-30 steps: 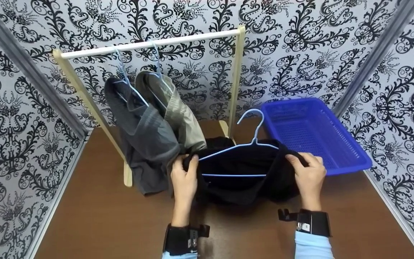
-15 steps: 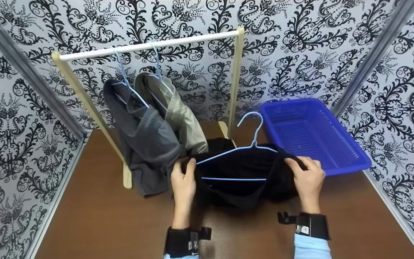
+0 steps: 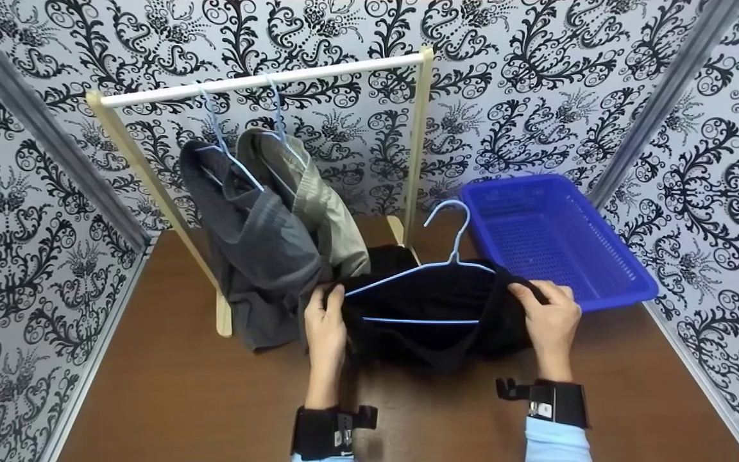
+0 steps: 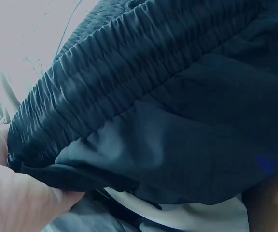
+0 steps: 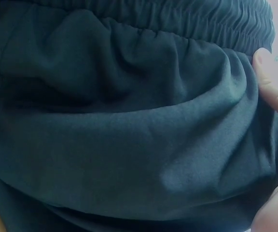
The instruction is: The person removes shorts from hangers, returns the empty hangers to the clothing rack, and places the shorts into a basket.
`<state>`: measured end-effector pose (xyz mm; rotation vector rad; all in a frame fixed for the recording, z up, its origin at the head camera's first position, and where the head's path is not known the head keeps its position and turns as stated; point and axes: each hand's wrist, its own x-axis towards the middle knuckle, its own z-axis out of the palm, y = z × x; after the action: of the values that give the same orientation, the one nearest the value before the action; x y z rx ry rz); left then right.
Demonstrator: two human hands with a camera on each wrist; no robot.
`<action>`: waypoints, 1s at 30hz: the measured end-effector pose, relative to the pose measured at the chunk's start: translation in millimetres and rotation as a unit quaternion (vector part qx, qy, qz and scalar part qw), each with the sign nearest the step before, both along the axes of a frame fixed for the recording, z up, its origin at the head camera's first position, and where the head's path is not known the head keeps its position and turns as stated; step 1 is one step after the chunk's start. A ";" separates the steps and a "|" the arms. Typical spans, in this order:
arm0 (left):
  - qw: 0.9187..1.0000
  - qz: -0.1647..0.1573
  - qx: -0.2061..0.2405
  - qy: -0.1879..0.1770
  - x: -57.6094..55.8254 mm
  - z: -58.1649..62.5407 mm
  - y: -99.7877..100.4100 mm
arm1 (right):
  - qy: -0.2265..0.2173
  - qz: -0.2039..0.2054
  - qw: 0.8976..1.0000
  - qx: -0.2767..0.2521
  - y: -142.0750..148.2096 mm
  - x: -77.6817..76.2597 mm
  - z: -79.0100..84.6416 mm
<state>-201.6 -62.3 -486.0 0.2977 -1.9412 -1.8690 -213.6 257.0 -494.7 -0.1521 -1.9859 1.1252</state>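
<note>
Black elastic-waist pants (image 3: 504,321) are held up in front of the person, the waistband (image 4: 95,82) spread wide. A light blue hanger (image 3: 454,256) sits inside the opening; its hook points up and its lower bar (image 3: 421,320) crosses the gap. My left hand (image 3: 326,324) pinches the waistband's left end, thumb on top. At the right end my right hand (image 3: 552,317) grips the cloth, thumb along the edge. Close up, the right wrist view has my right thumb (image 5: 269,87) against the gathered band. Most of the fingers are hidden by cloth.
A wooden rack (image 3: 417,147) with a white rail (image 3: 344,69) stands at the back left. Grey pants (image 3: 273,237) and beige pants (image 3: 328,205) hang there on blue hangers, close to my left hand. A blue plastic basket (image 3: 562,244) is at the right on the brown table (image 3: 170,398).
The hanger and the black waistband have sunk slightly, and the band is spread a little wider. Both hands keep their hold. The head view has shifted slightly.
</note>
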 end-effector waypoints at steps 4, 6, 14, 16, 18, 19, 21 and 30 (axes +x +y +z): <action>1.000 -0.005 0.021 -0.006 1.0 0.5 0.3 | -0.007 -0.001 1.000 -0.009 1.8 2.0 -0.2; 0.999 -0.009 0.032 -0.010 1.1 0.4 0.7 | -0.014 -0.006 1.000 -0.013 2.3 3.5 -0.2; 0.988 -0.074 0.133 -0.012 0.4 -2.3 -1.6 | -0.019 -0.026 0.999 -0.009 1.1 5.5 -1.6; 0.981 -0.093 0.170 -0.008 -0.3 -2.8 -2.4 | -0.015 -0.029 0.999 -0.007 1.1 5.9 -2.4; 0.972 -0.109 0.209 -0.005 -1.7 -4.0 -2.3 | -0.011 -0.032 0.999 -0.004 1.4 6.9 -3.5; 0.968 -0.111 0.226 -0.003 -2.3 -4.8 -2.1 | -0.009 -0.033 0.999 -0.003 1.6 7.4 -4.0; 0.960 -0.113 0.255 -0.005 -3.7 -6.0 -1.4 | -0.006 -0.033 0.999 -0.001 1.9 8.3 -4.7; 0.933 -0.109 0.342 -0.038 -3.2 -9.1 0.1 | -0.001 -0.038 0.999 -0.003 2.6 10.6 -4.7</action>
<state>-204.9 -62.2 -495.1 0.3701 -1.3354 -2.6786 -203.0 259.6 -499.4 -0.2286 -1.9617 1.0832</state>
